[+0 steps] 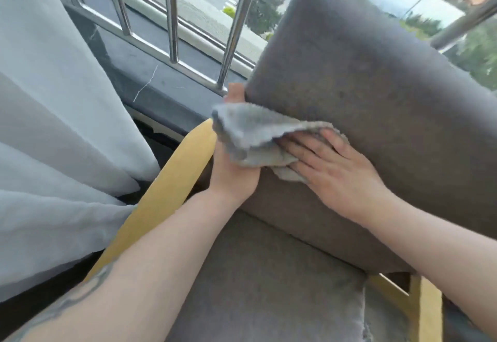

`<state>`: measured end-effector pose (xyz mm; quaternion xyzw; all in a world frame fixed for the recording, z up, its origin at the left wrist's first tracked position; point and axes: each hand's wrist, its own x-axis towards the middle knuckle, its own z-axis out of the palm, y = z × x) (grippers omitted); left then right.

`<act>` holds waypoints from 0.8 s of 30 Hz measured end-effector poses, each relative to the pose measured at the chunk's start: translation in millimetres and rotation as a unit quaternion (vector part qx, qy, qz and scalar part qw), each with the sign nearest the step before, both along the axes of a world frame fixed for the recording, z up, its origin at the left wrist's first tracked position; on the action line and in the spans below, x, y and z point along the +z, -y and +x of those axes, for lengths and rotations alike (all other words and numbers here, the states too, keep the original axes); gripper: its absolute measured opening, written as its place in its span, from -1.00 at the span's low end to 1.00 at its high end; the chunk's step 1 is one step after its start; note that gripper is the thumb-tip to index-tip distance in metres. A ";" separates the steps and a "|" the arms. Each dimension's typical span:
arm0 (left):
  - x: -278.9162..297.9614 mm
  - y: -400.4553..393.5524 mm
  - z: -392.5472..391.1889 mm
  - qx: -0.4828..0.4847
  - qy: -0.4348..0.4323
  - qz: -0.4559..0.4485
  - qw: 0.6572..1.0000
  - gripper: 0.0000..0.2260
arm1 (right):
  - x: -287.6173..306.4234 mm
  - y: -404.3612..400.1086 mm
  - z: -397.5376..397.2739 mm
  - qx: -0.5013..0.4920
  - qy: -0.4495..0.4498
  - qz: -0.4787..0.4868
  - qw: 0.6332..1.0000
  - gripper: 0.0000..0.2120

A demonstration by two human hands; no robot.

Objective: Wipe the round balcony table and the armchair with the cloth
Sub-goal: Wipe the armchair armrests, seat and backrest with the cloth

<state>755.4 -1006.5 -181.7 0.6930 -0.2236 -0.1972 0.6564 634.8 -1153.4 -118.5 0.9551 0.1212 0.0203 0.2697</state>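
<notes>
The right hand (336,172) lies flat with fingers straight and spread, pressing the grey cloth (258,137) against the front of the armchair's back cushion (376,94) — palm down, fingertips tucked just under a fold of the fabric. The left hand (234,169) is up at the cushion's left edge, its fingers wrapped around that edge (one fingertip peeks out above the cloth), gripping the cushion while the bunched cloth drapes over its knuckles. So the cloth sits low on the left side of the backrest, sandwiched between the two hands and the grey upholstery. Below them is the armchair's seat cushion (269,288), the same grey, and running along the left is the yellow wooden armrest (166,193); a second bit of yellow frame (425,309) shows at lower right. A tattoo marks the left forearm (88,288). Left of the chair hangs a pale sheer curtain (53,126), and behind it all stands a metal balcony railing (172,13) on a dark ledge (161,83) — street and greenery beyond, blurred.
</notes>
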 end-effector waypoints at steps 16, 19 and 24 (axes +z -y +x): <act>-64.8 16.1 -30.6 0.113 0.280 0.321 0.898 -0.41 | -64.6 13.0 -40.6 -0.060 0.209 0.020 0.976 -0.71; -92.5 29.5 -39.3 0.051 0.273 0.376 0.884 -0.39 | -107.1 -18.2 -28.7 -0.102 0.239 0.079 0.962 -0.68; -119.6 25.1 -51.7 0.027 0.265 0.395 0.879 -0.36 | -118.3 7.0 -90.9 -0.121 0.188 0.048 0.974 -0.77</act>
